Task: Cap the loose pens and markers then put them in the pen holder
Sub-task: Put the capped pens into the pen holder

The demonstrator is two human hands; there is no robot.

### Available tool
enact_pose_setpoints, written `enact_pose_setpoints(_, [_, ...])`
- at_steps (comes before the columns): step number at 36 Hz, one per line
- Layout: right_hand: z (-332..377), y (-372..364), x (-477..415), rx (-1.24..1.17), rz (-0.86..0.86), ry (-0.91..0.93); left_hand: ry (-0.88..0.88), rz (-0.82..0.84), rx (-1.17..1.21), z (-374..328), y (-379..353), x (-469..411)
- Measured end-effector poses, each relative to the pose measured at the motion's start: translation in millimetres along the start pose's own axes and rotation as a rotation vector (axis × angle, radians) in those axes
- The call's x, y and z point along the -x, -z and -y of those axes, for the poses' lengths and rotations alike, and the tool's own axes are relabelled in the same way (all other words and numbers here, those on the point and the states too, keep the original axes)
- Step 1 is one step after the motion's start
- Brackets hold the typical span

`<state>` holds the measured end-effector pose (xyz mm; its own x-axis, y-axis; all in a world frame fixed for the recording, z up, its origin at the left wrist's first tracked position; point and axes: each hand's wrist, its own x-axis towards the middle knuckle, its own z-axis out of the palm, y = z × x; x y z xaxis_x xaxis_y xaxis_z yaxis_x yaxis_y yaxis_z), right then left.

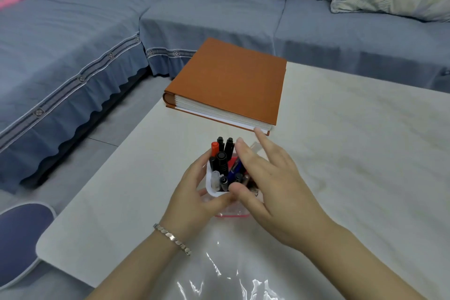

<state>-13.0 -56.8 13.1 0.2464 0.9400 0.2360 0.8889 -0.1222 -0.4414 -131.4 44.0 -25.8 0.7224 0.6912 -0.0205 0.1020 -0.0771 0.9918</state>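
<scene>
A clear pen holder (pixel 212 190) with a white rim and a red base stands on the table in front of me. Several capped pens and markers (pixel 222 161) stand in it, black ones and one with a red cap (pixel 214 147). My left hand (pixel 194 192) is curled round the holder's left side and front. My right hand (pixel 265 182) hovers over the holder's right side with fingers spread and straight, its thumb close to the rim. The holder's right part is hidden behind that hand.
A thick orange album (pixel 229 83) lies closed at the table's far left corner. The pale table (pixel 353 153) stretches right. A clear plastic sheet (pixel 231 275) lies at the near edge. A blue sofa (pixel 73 44) runs behind and left; a blue stool (pixel 19 234) stands lower left.
</scene>
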Motion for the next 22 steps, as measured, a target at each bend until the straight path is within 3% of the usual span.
enact_pose_setpoints(5, [-19, 6, 22, -0.35, -0.001, -0.233, 0.006, 0.005, 0.0, 1, -1, 2])
enact_pose_setpoints(8, [-34, -11, 37, -0.506, 0.097, -0.408, 0.077, -0.048, 0.033, 1, -3, 3])
enact_pose_setpoints(13, [-44, -38, 34, -0.637, 0.021, -0.495, 0.043, -0.009, -0.045, -4, 1, -8])
enact_pose_setpoints(22, [-53, -27, -14, -0.627, -0.196, -0.515, -0.003, 0.14, -0.052, -17, -13, -81])
